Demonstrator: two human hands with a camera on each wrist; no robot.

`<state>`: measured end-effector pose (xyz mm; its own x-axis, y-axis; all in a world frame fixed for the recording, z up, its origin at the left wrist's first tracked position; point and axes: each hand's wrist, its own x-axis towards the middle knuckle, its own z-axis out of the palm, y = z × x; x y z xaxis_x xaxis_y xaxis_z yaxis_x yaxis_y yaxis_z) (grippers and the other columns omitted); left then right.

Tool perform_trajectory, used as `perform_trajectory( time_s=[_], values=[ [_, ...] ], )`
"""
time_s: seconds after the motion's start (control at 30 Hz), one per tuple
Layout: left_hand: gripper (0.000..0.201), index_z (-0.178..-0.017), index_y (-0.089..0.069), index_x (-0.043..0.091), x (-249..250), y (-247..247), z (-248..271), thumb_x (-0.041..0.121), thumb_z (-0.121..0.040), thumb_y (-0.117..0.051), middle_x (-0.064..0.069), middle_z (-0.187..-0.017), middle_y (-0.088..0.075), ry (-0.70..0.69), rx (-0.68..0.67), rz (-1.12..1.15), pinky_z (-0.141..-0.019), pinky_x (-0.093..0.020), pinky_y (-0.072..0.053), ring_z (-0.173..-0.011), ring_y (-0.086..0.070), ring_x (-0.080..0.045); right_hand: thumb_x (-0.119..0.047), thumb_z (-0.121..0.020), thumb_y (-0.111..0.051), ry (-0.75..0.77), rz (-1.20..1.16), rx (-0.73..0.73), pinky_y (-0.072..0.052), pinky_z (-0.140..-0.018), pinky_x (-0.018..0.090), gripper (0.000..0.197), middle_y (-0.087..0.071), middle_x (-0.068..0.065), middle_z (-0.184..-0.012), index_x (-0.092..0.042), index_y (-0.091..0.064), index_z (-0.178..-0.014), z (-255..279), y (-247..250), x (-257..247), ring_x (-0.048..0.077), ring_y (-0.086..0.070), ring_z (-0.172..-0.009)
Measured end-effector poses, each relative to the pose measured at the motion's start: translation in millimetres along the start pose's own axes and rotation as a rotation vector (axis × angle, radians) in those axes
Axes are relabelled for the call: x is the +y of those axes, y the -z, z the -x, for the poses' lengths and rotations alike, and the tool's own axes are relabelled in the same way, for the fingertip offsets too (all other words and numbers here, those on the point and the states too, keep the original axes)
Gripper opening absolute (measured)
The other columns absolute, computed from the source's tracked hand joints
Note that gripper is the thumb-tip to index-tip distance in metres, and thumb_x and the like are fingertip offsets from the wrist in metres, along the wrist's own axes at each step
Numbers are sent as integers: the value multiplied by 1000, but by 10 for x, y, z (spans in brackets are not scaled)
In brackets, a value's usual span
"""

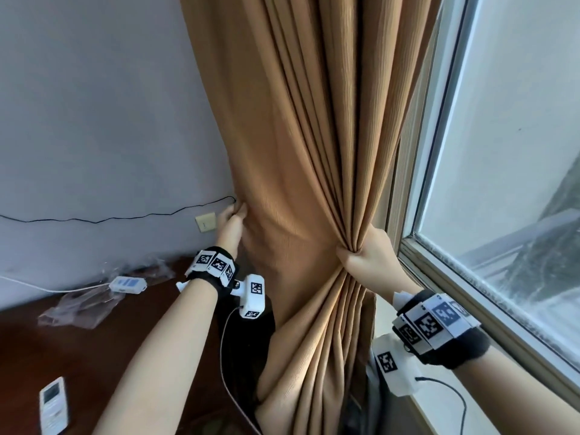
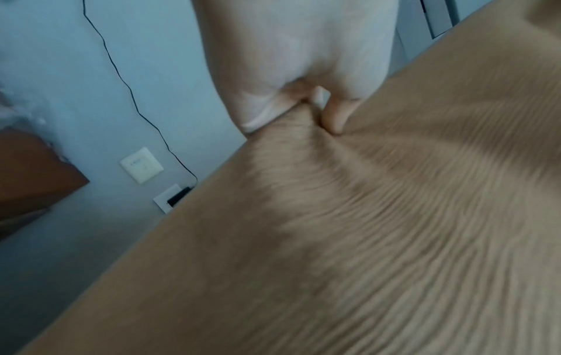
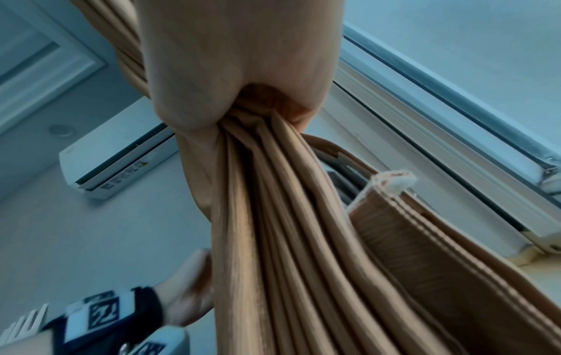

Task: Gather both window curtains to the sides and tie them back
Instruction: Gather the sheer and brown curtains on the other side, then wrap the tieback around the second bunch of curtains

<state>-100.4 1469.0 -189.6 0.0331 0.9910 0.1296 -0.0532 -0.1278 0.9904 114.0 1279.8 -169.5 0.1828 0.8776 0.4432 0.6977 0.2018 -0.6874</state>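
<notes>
Far left of the left hand, on the dark wood top: white remote, crumpled clear plastic, small white device on a white cord.

Thin black wire along the grey wall, ending just above the left hand. Beige wall plate just left of that hand; in the left wrist view a second plate close by it, half hidden behind the cloth edge.

Left hand at the curtain's wall-side edge, fingers curled round behind the cloth, thumb on the front. Left wrist view blurred: thumb tip pressed into the fabric, a fold pinched up beside it. Black band with printed markers on the wrist.

Tan curtain between the two hands, hanging from above in long pleats, drawn in at hand height, spreading loose again below. Wall-side half smoother, window-side half tightly pleated.

Right hand closed in a fist round the bunched pleats at the window-side edge, cloth fanning out above and below the grip. Right wrist view: folds squeezed between palm and fingers; a flat tan strap with a pale end hanging beside the pleats; air conditioner high on the wall beyond.

Right of the right hand: window frame and glass. Black cable on the sill under the right wrist.
</notes>
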Motion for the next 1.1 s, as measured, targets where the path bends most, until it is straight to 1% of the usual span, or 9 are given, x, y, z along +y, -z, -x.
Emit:
perform_trajectory(
  time_s=[0.1,0.2,0.3,0.47,0.6,0.73,0.9,1.0,1.1],
  values=[
    [24,-83,-60,9,-58,263,100,24,-99,-50,3,-74,-53,-138,138,-263,-72,-27,-39,-71,-49,-10,-16,-71,-53,-14,-11,-6,-34,-56,17,36,-51,-12,-69,-11,-51,-107,-10,-14,-33,23,-56,-74],
    [30,-86,-59,5,-56,453,328,28,-100,-47,-8,-81,-55,-231,252,-358,-70,-28,-41,-71,-51,-14,-4,-74,-56,-35,4,-9,-37,-61,26,42,-51,-9,-72,-6,-50,-116,-21,-56,-92,29,-57,-79],
    [26,-88,-62,3,-23,500,717,23,-99,-50,-7,-76,-59,-388,353,-407,-70,-28,-39,-75,-57,-24,-8,-71,-52,-34,40,-18,-39,-69,30,50,-57,2,-79,-8,-45,-120,2,-110,-183,37,-58,-83],
    [33,-72,-50,11,142,286,1461,37,-92,-54,-3,-57,-55,-569,204,-558,-54,-30,-38,-55,-54,-26,-4,-73,-52,-18,147,-30,-32,-68,31,46,-53,10,-82,-2,-41,-118,32,-179,-331,44,-56,-85],
    [43,-60,-33,19,386,-38,1746,24,-90,-64,5,-45,-37,-662,124,-634,-50,-29,-27,-45,-36,-12,-5,-76,-51,-29,143,-29,-32,-69,31,52,-58,17,-90,-2,-36,-126,93,-213,-458,47,-56,-89],
    [39,-60,-40,13,470,-378,1844,21,-88,-65,-3,-48,-44,-601,37,-664,-51,-37,-31,-48,-42,-25,-9,-82,-52,-76,66,-55,-36,-71,34,52,-61,23,-105,-2,-32,-130,161,-175,-565,47,-57,-97],
    [10,-79,-61,2,557,-542,1804,8,-87,-59,-9,-72,-65,-493,-115,-674,-61,-28,-39,-69,-59,-22,-23,-71,-46,-118,-2,-163,-49,-89,42,71,-59,20,-117,-12,-29,-139,137,-103,-526,44,-55,-109],
    [18,-91,-65,6,723,-582,1806,18,-88,-53,-6,-94,-68,-317,-247,-659,-69,-25,-39,-88,-59,-17,-23,-65,-42,-55,36,-271,-52,-87,44,76,-62,17,-113,-14,-29,-139,96,-56,-476,39,-59,-105],
    [35,-92,-64,2,870,-583,1814,33,-82,-54,-9,-94,-68,-255,-359,-755,-75,-31,-47,-91,-61,-20,-10,-76,-50,-34,82,-354,-51,-78,36,67,-64,14,-107,-10,-31,-140,66,12,-411,34,-62,-95]
  ],
)
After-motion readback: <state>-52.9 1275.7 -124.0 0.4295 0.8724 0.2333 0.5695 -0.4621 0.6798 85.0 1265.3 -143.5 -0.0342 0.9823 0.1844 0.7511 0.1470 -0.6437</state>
